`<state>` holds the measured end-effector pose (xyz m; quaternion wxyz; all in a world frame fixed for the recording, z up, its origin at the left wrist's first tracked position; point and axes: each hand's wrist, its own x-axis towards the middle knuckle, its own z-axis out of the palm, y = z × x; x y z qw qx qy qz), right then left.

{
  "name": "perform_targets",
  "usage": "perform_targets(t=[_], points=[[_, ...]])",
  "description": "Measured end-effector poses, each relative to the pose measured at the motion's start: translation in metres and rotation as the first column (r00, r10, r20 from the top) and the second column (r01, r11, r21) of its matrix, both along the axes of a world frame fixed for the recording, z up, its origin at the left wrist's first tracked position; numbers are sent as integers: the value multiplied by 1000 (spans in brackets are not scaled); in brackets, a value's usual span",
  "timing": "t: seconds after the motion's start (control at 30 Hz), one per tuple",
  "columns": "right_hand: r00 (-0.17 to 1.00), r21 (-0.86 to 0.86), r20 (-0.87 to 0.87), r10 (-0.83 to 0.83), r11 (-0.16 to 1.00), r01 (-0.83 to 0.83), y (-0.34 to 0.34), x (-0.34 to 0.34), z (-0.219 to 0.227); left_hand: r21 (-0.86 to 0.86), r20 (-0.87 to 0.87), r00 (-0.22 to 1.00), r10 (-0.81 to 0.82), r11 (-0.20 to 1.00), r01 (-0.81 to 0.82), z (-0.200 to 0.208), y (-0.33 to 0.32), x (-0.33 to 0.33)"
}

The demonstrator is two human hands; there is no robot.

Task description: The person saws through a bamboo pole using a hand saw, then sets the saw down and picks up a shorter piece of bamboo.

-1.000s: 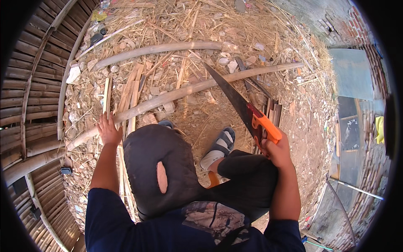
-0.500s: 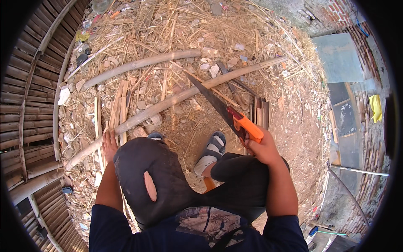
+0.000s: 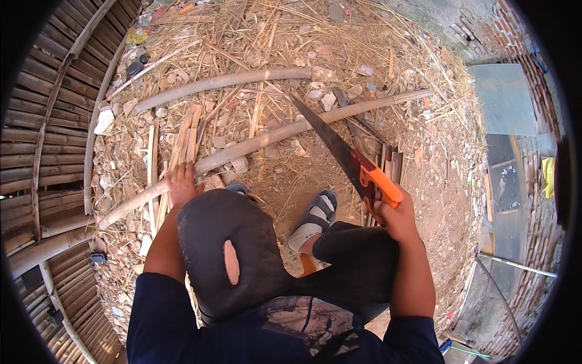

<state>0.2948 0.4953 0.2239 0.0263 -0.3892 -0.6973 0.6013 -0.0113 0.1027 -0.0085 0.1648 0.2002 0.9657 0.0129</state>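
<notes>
A hand saw (image 3: 330, 142) with a dark tapering blade and an orange handle is in my right hand (image 3: 397, 217), its fingers closed round the grip. The blade points up and to the left, and its far part overlaps a long pale bamboo pole (image 3: 257, 143) in view; whether it touches the pole I cannot tell. That pole slants from lower left to upper right across the ground in front of my feet. My left hand (image 3: 182, 182) lies over the pole near my knee, its fingers curled across the top.
Beyond it lies a second curved pole (image 3: 218, 83). Split wood strips (image 3: 183, 142) and short brown pieces (image 3: 393, 165) lie on the straw and rubble. A bamboo slat wall (image 3: 57, 127) stands at left. A bluish sheet (image 3: 502, 100) and stacked material line the right side.
My left hand has shifted a little along the pole to the right. The saw's handle has turned slightly in my right hand and stays raised. The whole view has swung somewhat.
</notes>
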Motion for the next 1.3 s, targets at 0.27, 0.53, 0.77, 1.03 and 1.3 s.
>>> perform_targets(t=[0.27,0.53,0.77,1.03,1.3], points=[[991,10,-124,-56,998,57,-9,-4,-5,40,-50,992,-115,992,117,-13,30,-19],[996,6,-89,-22,1000,22,-11,-9,-6,16,28,989,-146,989,145,-13,22,-25],[995,24,-95,11,1000,-9,-9,2,-3,32,44,995,-90,996,89,-13,3,-39],[997,-7,-62,38,999,-39,-15,-1,5,80,-64,995,-71,994,76,-15,-30,-41],[995,-113,-71,67,991,-75,-29,-6,8,71,-29,998,-51,996,53,-13,-19,-41]])
